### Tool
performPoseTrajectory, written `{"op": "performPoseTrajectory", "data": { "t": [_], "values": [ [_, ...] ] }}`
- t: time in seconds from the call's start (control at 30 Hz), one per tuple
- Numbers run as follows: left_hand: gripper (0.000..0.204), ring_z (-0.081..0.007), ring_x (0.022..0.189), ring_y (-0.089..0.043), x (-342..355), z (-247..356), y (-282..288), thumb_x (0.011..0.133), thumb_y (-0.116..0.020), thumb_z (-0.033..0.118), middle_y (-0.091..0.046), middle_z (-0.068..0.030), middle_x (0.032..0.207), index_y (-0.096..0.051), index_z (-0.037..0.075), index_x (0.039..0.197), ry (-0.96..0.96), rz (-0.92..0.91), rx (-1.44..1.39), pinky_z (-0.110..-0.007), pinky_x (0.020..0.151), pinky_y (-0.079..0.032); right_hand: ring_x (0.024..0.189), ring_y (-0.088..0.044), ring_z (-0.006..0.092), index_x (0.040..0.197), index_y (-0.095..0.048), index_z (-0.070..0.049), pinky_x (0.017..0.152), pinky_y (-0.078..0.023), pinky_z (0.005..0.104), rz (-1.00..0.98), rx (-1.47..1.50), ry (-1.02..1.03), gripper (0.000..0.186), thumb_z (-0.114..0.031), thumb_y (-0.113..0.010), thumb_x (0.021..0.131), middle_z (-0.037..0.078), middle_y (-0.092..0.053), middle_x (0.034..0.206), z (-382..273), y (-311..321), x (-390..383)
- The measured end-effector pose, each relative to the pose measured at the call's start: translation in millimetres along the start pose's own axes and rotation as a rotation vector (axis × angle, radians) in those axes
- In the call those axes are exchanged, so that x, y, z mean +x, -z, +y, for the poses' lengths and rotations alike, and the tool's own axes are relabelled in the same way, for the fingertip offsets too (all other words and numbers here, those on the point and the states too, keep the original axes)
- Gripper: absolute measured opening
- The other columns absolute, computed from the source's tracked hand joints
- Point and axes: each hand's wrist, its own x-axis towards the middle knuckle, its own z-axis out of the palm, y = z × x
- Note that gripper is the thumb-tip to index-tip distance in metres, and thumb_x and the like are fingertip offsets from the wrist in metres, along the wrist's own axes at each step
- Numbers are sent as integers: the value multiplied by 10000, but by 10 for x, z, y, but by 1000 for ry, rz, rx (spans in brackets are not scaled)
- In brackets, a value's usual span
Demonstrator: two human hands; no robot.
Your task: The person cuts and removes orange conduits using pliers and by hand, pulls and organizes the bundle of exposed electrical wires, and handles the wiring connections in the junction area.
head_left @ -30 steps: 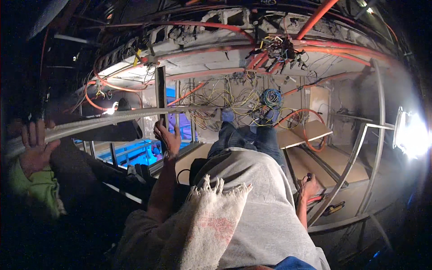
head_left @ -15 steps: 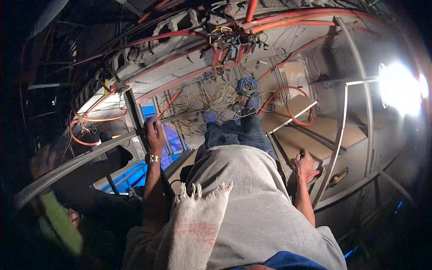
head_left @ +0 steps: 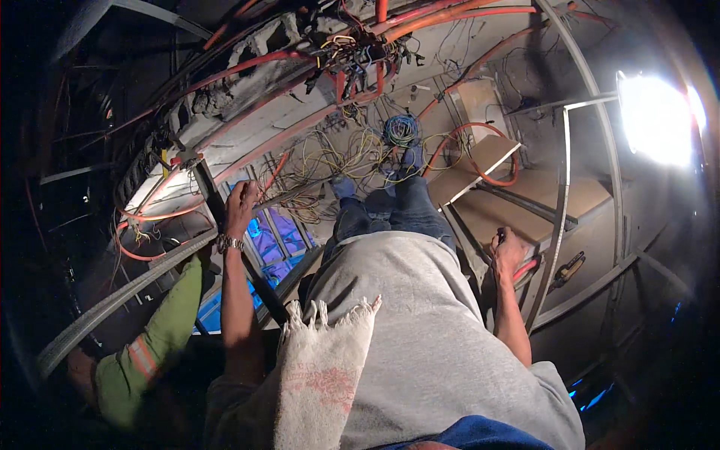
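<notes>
Conduit [head_left: 120, 296], a long grey curved length, runs from the lower left up toward the middle, passing just beside a dark upright bar [head_left: 225, 225]; the left hand [head_left: 241, 206], a metal watch [head_left: 229, 243] on its wrist, rests against that bar where the conduit meets it, and whether its grip is clamped on either cannot be told; the right hand [head_left: 508, 251] sits low at the person's right side, its grip curled together around a small dark-tipped tool with a red handle [head_left: 525, 268]; a fringed beige cloth [head_left: 322, 367] hangs over the left shoulder of the grey shirt [head_left: 427, 330]; beyond the jeans [head_left: 390, 210], loose yellow wires [head_left: 337, 161] and a blue coil of wire [head_left: 401, 129] lie near orange conduits [head_left: 285, 135]; wooden boards [head_left: 525, 195] lie to the right under a bright lamp [head_left: 656, 116]; another person's green sleeve with an orange band [head_left: 150, 345] reaches up at lower left, close under the conduit.
</notes>
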Motion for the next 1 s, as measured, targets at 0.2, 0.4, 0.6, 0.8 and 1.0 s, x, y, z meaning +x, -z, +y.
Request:
{"op": "performPoseTrajectory", "data": {
  "t": [0.2,0.4,0.6,0.8,1.0],
  "values": [
    [466,-213,701,-644,-33,-245,-12,1051,-536,473,-621,-117,756,-650,22,1022,62,-26,210,-386,639,-467,953,-705,340,1052,-703,-151,910,-431,531,-59,21,-11,232,-278,-658,863,118,-751,993,30,24,5],
    [405,-117,567,-616,-133,-20,-212,1031,-616,426,-711,-60,782,-684,26,1031,16,-5,153,-292,584,-501,945,-704,328,1060,-713,-158,925,-419,515,-7,4,-6,239,-264,-667,852,113,-747,986,44,-31,13],
    [497,-105,571,-593,-86,81,-74,1032,-572,513,-684,-55,789,-659,26,1078,171,-102,34,-275,568,-468,934,-719,341,1123,-710,-169,896,-447,502,-12,-27,38,273,-297,-652,890,120,-759,987,-80,99,14],
    [631,-153,586,-629,68,142,-158,995,-542,630,-664,-79,789,-638,6,1016,254,-211,66,-312,567,-510,918,-692,334,1034,-705,-154,847,-423,525,51,-27,39,214,-269,-670,857,103,-727,945,31,-37,0],
    [710,-132,571,-618,48,59,-165,979,-497,697,-683,-66,822,-659,16,1099,278,-71,32,-277,519,-474,971,-700,336,1094,-714,-163,895,-433,538,60,-32,27,267,-286,-671,860,106,-746,1030,185,-247,38]
  ]
}}
